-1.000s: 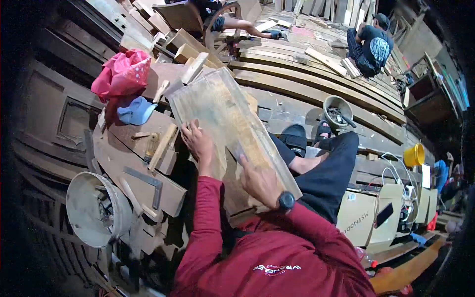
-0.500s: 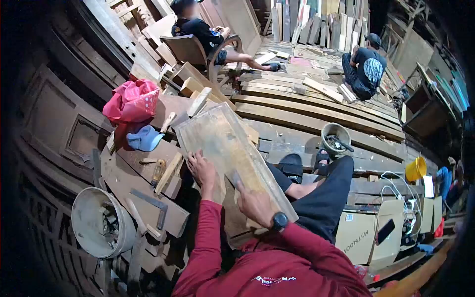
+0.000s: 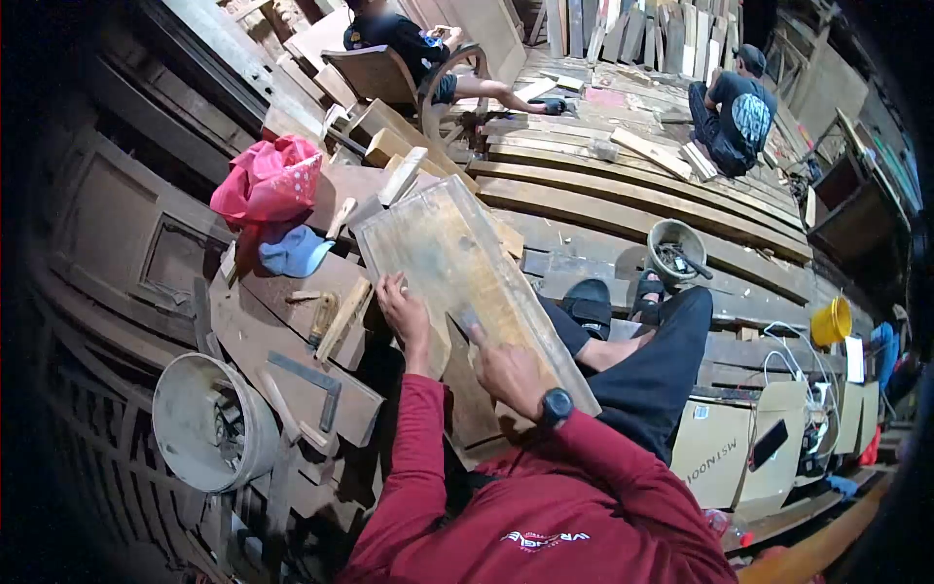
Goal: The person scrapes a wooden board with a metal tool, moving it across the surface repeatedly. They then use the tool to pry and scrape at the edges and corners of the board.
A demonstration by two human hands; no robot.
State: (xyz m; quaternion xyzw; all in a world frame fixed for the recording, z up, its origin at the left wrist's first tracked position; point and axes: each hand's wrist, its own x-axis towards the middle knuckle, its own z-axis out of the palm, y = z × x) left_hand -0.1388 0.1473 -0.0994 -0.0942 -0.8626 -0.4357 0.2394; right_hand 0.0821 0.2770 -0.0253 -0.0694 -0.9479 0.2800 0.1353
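A wooden panel (image 3: 428, 238) with a bevelled border lies slanted in front of me, its near end close to my body. My left hand (image 3: 404, 313) rests on its left edge, the fingers spread and slightly bent. Over the panel's middle, my right hand (image 3: 511, 375) is closed, with a watch on the wrist. A small greyish, blurred piece (image 3: 471, 326) sticks out ahead of its fingers against the wood; I cannot tell what it is. A dark, pointed shadow falls on the panel beside that hand.
On the bench at left lie a metal square (image 3: 309, 384), a wooden-handled tool (image 3: 324, 316), a blue cap (image 3: 295, 252) and a pink bag (image 3: 268, 180). A white bucket (image 3: 180, 438) holds scraps. Beyond are a pail (image 3: 671, 232), stacked planks (image 3: 642, 209) and two seated people.
The view has shifted slightly, so the scene sits a little further right. My left hand's fingers have bent more at the panel's edge. My right hand stays over the panel's middle, still closed.
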